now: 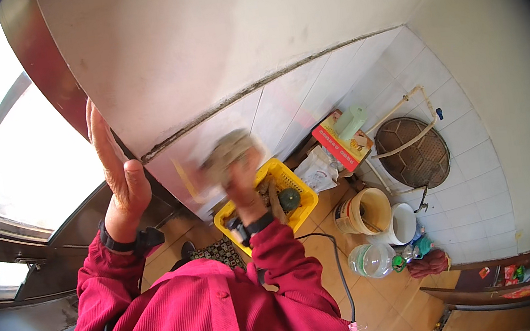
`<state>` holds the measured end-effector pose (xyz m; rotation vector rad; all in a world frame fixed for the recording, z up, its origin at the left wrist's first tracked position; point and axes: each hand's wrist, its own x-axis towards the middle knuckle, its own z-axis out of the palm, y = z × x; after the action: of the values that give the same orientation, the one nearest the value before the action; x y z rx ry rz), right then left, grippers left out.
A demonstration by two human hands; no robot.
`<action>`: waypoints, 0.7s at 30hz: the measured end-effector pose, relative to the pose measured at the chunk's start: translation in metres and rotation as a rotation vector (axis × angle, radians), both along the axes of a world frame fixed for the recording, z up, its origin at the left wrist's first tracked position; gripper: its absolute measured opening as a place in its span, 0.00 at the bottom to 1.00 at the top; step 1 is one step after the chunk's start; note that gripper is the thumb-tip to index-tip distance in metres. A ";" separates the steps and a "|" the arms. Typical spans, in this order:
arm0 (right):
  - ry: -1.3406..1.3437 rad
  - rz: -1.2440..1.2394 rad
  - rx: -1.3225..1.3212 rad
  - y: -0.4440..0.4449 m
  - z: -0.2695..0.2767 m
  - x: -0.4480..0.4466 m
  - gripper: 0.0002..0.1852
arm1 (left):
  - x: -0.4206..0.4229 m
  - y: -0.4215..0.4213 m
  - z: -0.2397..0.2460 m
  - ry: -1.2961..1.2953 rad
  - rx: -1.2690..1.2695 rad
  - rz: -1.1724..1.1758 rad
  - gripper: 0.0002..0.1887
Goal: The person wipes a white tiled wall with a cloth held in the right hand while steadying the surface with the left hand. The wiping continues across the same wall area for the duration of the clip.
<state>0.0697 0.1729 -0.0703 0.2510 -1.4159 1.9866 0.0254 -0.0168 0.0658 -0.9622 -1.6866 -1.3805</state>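
My left hand is raised at the left with its fingers extended, against the edge of the wall beside the dark red window or door frame. It holds nothing that shows. My right hand is blurred by motion and grips a greyish-brown cloth in front of the white tiled wall. Below the right hand, a yellow plastic basket stands on the floor, holding a dark green round squash and long brown items.
To the right are a red and yellow cardboard box, a white bag, two plastic buckets, a clear plastic bottle, a round dark lid and a pipe. A black cable runs beside my right sleeve.
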 end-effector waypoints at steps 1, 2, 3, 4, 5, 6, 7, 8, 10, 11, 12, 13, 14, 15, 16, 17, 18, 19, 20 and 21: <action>-0.023 -0.488 0.406 0.022 -0.009 -0.005 0.13 | 0.000 0.000 -0.001 0.002 -0.008 0.005 0.45; -0.011 -1.001 0.778 0.043 -0.018 -0.010 0.18 | 0.001 0.001 -0.002 -0.002 -0.014 0.007 0.45; 0.001 -0.852 0.510 0.056 -0.026 -0.021 0.23 | 0.002 0.000 -0.004 -0.007 -0.029 0.023 0.45; -0.134 -0.845 0.400 0.059 -0.036 -0.025 0.23 | 0.003 0.000 -0.005 -0.015 -0.037 0.038 0.46; -0.253 -0.836 0.203 0.060 -0.043 -0.026 0.23 | 0.003 0.000 -0.006 -0.022 -0.045 0.052 0.46; -0.194 -0.823 0.323 0.052 -0.051 -0.024 0.24 | 0.003 0.001 -0.007 -0.016 -0.039 0.063 0.46; -0.172 -0.815 0.377 0.032 -0.057 -0.017 0.26 | 0.002 0.002 -0.008 -0.010 -0.033 0.074 0.47; -0.141 -0.802 0.444 0.008 -0.061 -0.006 0.27 | 0.002 0.004 -0.009 -0.010 -0.024 0.094 0.47; -0.116 -0.673 0.644 -0.034 -0.068 0.024 0.22 | 0.003 0.009 -0.012 -0.034 0.001 0.100 0.48; -0.041 -0.590 0.786 -0.049 -0.072 0.036 0.17 | 0.003 0.012 -0.013 -0.037 0.011 0.118 0.48; 0.013 -0.492 0.813 -0.062 -0.076 0.043 0.12 | 0.001 0.014 -0.013 -0.005 0.017 0.160 0.48; 0.060 -0.391 0.802 -0.062 -0.082 0.049 0.12 | 0.000 0.016 -0.013 -0.006 0.024 0.176 0.48; -0.093 -0.181 0.692 -0.055 -0.089 0.046 0.14 | -0.001 0.016 -0.012 0.005 0.020 0.192 0.49; -0.204 0.029 0.495 -0.040 -0.096 0.037 0.15 | -0.003 0.017 -0.012 0.018 0.022 0.213 0.49; -0.241 0.170 0.104 -0.027 -0.103 0.027 0.16 | -0.005 0.019 -0.012 0.029 0.041 0.244 0.50; -0.254 0.033 0.084 -0.005 -0.112 0.017 0.17 | -0.005 0.019 -0.012 0.032 0.036 0.250 0.50; -0.219 -0.229 0.175 0.019 -0.120 0.007 0.18 | -0.005 0.019 -0.012 0.025 0.035 0.260 0.51; -0.230 -0.735 0.754 0.049 -0.126 0.000 0.19 | -0.004 0.019 -0.012 0.019 0.037 0.272 0.51; -0.297 -0.829 0.580 0.075 -0.129 -0.014 0.21 | -0.004 0.019 -0.012 0.023 0.033 0.302 0.51; -0.439 -0.886 0.419 0.091 -0.131 -0.026 0.23 | -0.003 0.019 -0.012 0.027 0.029 0.332 0.51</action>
<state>0.0441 0.2641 -0.2011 -0.5818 -1.7829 1.0354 0.0219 0.0019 0.0535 -0.6448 -1.7110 -1.1622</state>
